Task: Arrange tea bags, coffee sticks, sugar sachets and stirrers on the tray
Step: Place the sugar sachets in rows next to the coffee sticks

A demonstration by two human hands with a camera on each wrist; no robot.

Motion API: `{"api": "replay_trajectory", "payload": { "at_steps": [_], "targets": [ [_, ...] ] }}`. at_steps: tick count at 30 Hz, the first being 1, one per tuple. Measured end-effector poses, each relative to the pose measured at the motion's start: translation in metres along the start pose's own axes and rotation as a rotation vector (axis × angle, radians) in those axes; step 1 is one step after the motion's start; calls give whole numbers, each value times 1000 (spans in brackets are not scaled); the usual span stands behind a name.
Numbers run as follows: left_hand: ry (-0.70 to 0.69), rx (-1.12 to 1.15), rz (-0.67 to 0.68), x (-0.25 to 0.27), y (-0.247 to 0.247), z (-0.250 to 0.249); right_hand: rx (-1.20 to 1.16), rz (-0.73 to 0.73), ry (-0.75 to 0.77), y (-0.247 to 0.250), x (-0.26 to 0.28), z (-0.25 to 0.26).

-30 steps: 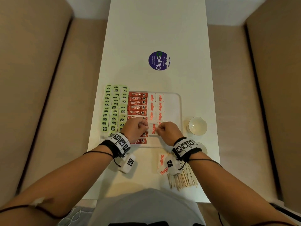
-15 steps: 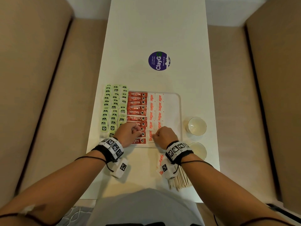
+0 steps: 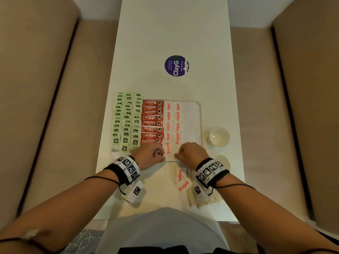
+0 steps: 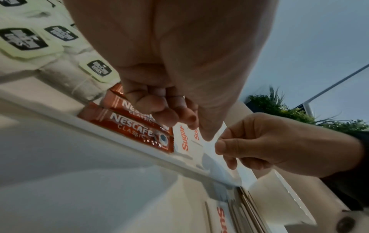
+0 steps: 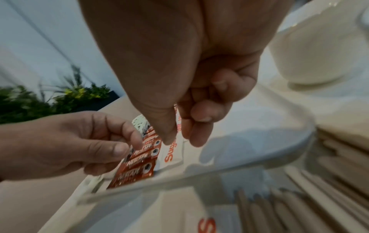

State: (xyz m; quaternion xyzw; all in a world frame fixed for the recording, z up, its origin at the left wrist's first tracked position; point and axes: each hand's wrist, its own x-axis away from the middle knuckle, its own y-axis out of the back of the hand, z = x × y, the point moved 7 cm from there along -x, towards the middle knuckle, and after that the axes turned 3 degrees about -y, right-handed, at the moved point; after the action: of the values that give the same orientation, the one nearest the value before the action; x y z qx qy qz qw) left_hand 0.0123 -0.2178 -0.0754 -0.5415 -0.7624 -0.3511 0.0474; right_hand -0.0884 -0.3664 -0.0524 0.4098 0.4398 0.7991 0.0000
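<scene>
Nearest to me on the white surface lie a bundle of wooden stirrers under my right wrist and, just left of them, two loose sugar sachets overlapping each other, off the tray.

Past those, both my hands work at the near edge of the white tray. My right hand has its fingers curled and pinches a plain white sachet between thumb and fingertips, holding it over the near end of the second sugar column. My left hand is curled too, thumb and fingers drawn together just above the near coffee sticks; whether they pinch the same sachet or only hover by it, I cannot tell.

On the tray, a column of red coffee sticks runs away from me, touching two columns of sugar sachets on its right. The tea bags sit in three green-tagged columns left of the coffee sticks, overlapping like shingles.

Right of the tray stand two small white cups, one beyond the other. Farther up the surface is a round purple sticker.
</scene>
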Motion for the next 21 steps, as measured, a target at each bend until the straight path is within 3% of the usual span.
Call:
{"api": "replay_trajectory", "payload": {
  "at_steps": [11,21],
  "targets": [
    [-91,-283,258,14,-57,-23,180,82,101,-46,52,-25],
    [-62,-347,297,9,-87,-40,285,61,104,-65,60,-35]
  ]
}}
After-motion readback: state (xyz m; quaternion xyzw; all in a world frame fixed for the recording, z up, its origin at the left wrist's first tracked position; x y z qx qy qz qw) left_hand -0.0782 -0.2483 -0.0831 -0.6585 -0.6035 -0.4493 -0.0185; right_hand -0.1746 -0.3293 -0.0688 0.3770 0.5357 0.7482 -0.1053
